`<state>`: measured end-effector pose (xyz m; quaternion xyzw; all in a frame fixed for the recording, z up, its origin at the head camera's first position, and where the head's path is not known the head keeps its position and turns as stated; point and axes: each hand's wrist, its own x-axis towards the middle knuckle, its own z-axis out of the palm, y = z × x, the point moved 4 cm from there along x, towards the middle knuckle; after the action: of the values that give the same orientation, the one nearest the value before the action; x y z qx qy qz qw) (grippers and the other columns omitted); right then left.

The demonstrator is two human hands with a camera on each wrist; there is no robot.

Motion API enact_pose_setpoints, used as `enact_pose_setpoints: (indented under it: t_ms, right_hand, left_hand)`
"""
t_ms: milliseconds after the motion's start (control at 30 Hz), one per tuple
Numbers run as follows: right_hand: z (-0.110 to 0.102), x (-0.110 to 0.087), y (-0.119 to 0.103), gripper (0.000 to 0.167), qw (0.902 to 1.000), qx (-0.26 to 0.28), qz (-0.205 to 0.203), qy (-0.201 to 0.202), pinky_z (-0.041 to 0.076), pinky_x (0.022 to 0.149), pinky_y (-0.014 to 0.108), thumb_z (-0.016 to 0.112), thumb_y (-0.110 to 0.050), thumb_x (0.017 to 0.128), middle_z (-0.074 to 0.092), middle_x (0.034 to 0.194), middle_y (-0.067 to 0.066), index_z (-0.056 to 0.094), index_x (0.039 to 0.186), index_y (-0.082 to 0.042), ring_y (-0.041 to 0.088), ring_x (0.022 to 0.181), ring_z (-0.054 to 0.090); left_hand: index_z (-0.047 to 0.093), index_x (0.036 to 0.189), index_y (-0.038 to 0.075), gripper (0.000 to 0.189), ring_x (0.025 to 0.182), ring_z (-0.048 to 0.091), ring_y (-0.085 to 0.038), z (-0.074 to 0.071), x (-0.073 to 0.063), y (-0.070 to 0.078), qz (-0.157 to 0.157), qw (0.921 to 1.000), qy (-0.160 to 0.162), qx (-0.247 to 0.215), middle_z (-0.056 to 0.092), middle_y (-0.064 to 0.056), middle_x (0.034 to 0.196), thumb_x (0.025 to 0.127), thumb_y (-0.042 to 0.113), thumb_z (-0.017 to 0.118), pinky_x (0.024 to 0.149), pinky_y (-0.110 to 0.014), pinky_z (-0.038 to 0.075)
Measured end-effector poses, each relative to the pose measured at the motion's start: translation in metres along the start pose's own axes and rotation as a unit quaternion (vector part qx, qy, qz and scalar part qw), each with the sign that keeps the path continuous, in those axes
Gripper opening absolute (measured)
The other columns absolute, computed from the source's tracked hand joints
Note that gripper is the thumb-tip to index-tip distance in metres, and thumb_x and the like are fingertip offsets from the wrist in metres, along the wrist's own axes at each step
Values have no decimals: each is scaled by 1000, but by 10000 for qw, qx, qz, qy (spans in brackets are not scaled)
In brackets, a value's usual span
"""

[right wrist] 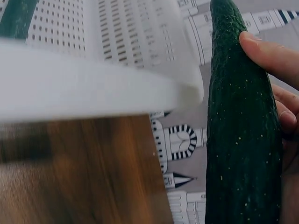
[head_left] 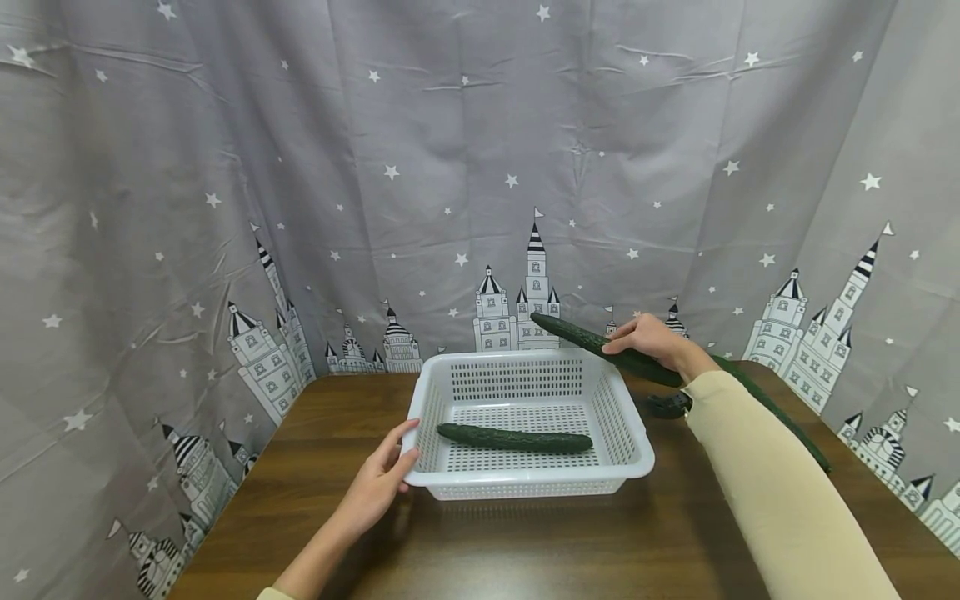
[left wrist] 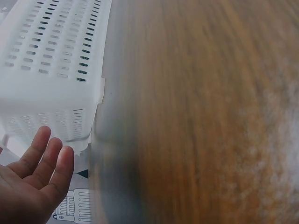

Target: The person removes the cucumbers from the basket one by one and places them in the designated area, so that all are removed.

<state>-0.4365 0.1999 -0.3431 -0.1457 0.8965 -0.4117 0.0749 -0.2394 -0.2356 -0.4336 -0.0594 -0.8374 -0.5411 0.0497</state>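
Note:
A white slotted plastic basket [head_left: 525, 479] stands on the table, with one dark green cucumber [head_left: 513, 439] lying across its floor. My left hand [head_left: 378, 479] holds the basket's near left corner, thumb over the rim; in the left wrist view several fingers [left wrist: 60, 175] reach out beside its wall. Beyond the basket's right end, my right hand [head_left: 648, 340] grips a second long cucumber [right wrist: 243, 126] between thumb and fingers. This cucumber tilts, its narrow end up over the basket's far right rim. A further cucumber [head_left: 776, 412] lies at the table's right, partly hidden by the sleeve.
The brown wooden table [head_left: 525, 550] meets a grey curtain [head_left: 420, 217] printed with stars and castles along its back and sides. A black device [head_left: 667, 406] sits at the right wrist, beside the basket's right end.

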Motion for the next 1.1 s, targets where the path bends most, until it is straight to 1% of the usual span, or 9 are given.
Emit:
enact_pose_setpoints:
  t_ms: [100,200,233,333,433,633,767,867,1100]
  right_hand:
    - [-6,-5,9,55,9999,28,98,42,35,113,58,76,-29,89,48,146,30,64,130,6,47,142,36]
    - [-11,-9,19,56,9998,58,179,103,32,115,59,75,-30,90,49,146,30,63,130,7,48,144,31]
    - [-13,-10,21,56,9997,49,195,125,32,115,59,75,-30,90,50,145,29,63,130,7,47,144,32]
    - [-18,-15,29,55,9996,18,186,203,39,111,56,75,-31,90,53,142,28,64,128,7,46,139,40]
    - [-22,-21,36,57,9995,-22,192,243,42,108,56,75,-33,90,53,142,29,64,128,7,47,135,44]
    - [-29,-31,48,61,9990,-5,300,325,41,108,56,74,-34,91,48,146,31,60,132,8,49,138,38]
    - [-31,-36,56,59,9985,119,377,367,46,105,51,73,-31,92,48,146,31,59,132,10,47,137,43]
    - [-32,-41,63,59,9978,172,488,417,46,106,50,72,-31,92,47,146,31,59,133,10,47,137,42]
    - [-36,-52,80,64,9952,174,769,581,45,106,52,71,-34,93,43,148,32,55,136,11,49,138,40]
  left_hand:
    - [45,150,25,49,80,61,-17,0,0,-2,-32,10000,12,41,65,-19,113,103,24,58,70,-29,53]
    - [44,151,23,49,80,60,-16,0,0,-1,17,10000,-11,-1,65,-20,114,103,23,58,69,-29,53]
    - [44,151,22,49,80,60,-16,0,0,-1,28,10000,-17,-31,65,-20,115,103,23,58,69,-28,53]
    - [44,151,20,50,79,60,-16,-1,0,1,76,9999,-34,-110,64,-20,116,103,22,57,68,-28,52]
    - [43,151,21,50,79,59,-16,0,0,2,88,9999,-47,-133,64,-20,116,103,22,57,68,-28,52]
    - [43,151,21,50,81,60,-14,1,0,0,118,9999,-46,-89,64,-20,117,103,22,57,69,-28,52]
    - [43,151,21,50,82,60,-15,1,0,-1,122,9998,-52,-115,64,-20,116,103,22,57,70,-29,53]
    - [43,151,21,50,82,60,-15,0,-1,0,122,9998,-71,-154,64,-20,117,103,22,57,70,-29,53]
    - [43,151,22,50,84,61,-15,0,1,0,74,9998,-85,-174,64,-20,119,103,22,57,70,-30,53]
